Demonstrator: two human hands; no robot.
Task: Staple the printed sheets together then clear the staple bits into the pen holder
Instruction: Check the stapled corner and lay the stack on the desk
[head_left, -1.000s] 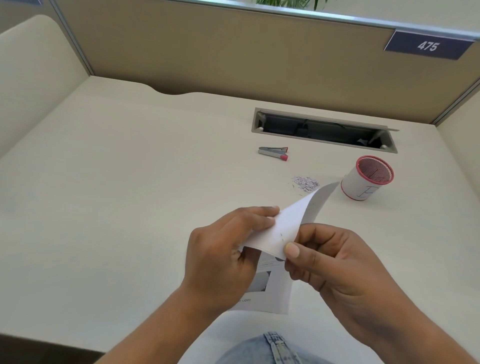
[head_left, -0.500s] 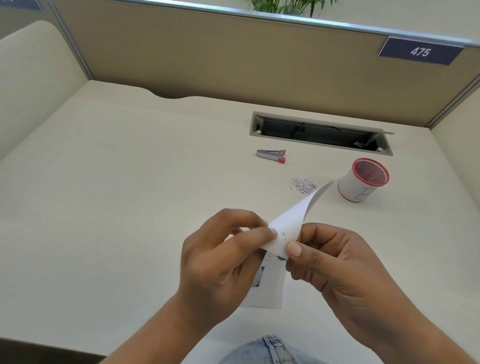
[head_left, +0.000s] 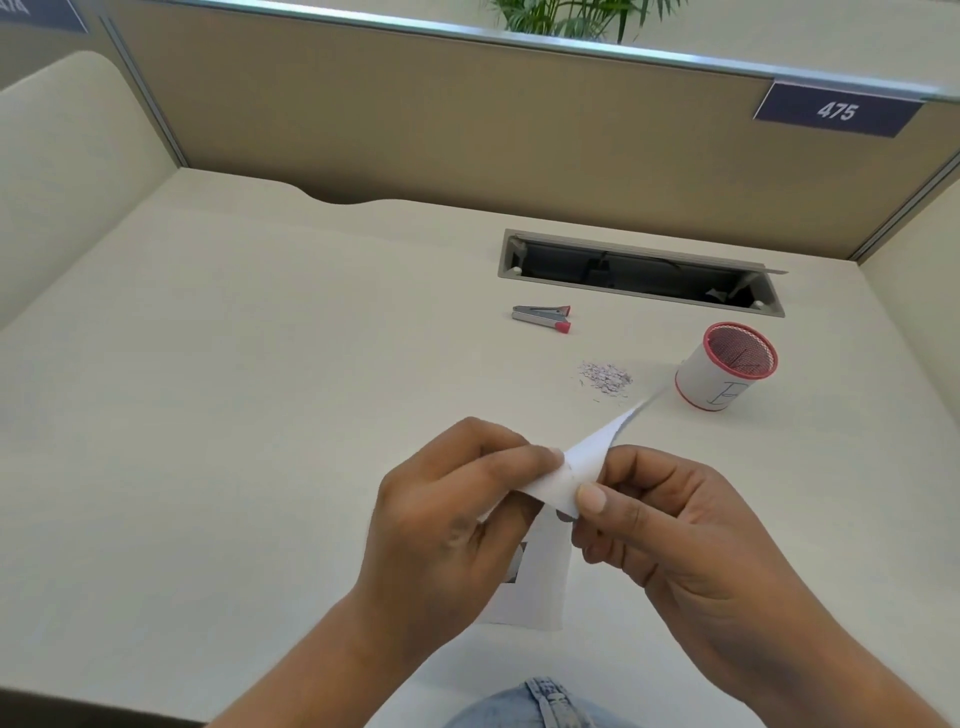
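Note:
Both hands hold the printed sheets (head_left: 540, 577) above the desk's near edge. My left hand (head_left: 447, 519) pinches the folded-up top corner from the left, and my right hand (head_left: 670, 525) pinches the same corner with thumb and fingers from the right. The upper sheet curls up and points toward the far right. A small grey stapler with red ends (head_left: 543, 317) lies on the desk further back. A little heap of staple bits (head_left: 605, 376) lies between the stapler and the pen holder (head_left: 727, 371), a white cup with red mesh rim, standing upright at the right.
A grey cable slot (head_left: 639, 270) is set into the cream desk (head_left: 234, 415) behind the stapler. Tan partition walls close the desk at the back and sides, with a plate reading 475 (head_left: 836, 110) at top right. My denim-clad lap (head_left: 545, 706) shows at the bottom edge.
The raised sheet has curled tighter and narrower between my fingers. My left fingers have slid further onto the corner, covering more of the lower page. Stapler, bits and holder lie unmoved.

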